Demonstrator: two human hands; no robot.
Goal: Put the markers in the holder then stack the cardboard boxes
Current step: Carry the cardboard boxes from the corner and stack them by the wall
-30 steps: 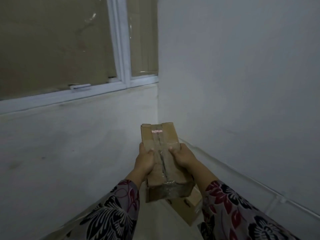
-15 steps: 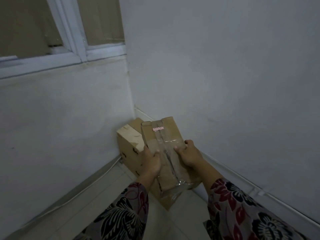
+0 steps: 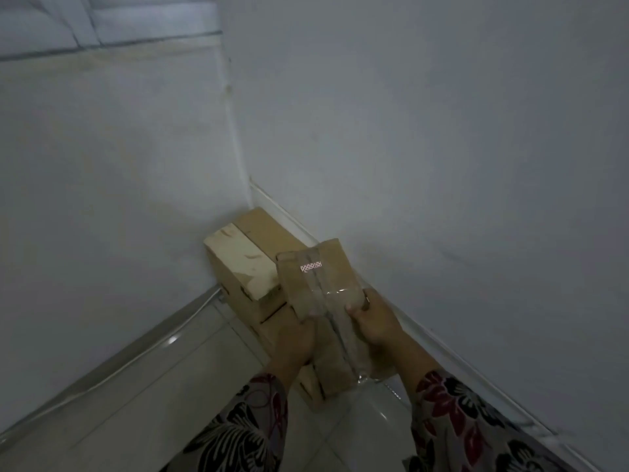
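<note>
Against the corner sits the bigger cardboard box point(image 3: 252, 264), and just over its near end we've got the smaller taped box point(image 3: 320, 287), long axis pointing away toward that corner, left hand point(image 3: 294, 338) and right hand point(image 3: 372, 321) clamped on either side.

No legible text. Taped cardboard box point(image 3: 335, 284): small red-and-white patterned mark point(image 3: 310, 267) on top, unreadable. Lower cardboard box point(image 3: 245, 264): dark side print, blurred.

Setting: bare corner of an indoor room, home or store; cannot tell which. Evidence: two plain painted walls point(image 3: 442, 131) meeting, glossy tiled floor point(image 3: 153, 403), skirting point(image 3: 172, 338) along the base, white window frame point(image 3: 136, 22) upper left, boxes point(image 3: 245, 257) on the floor.
</note>
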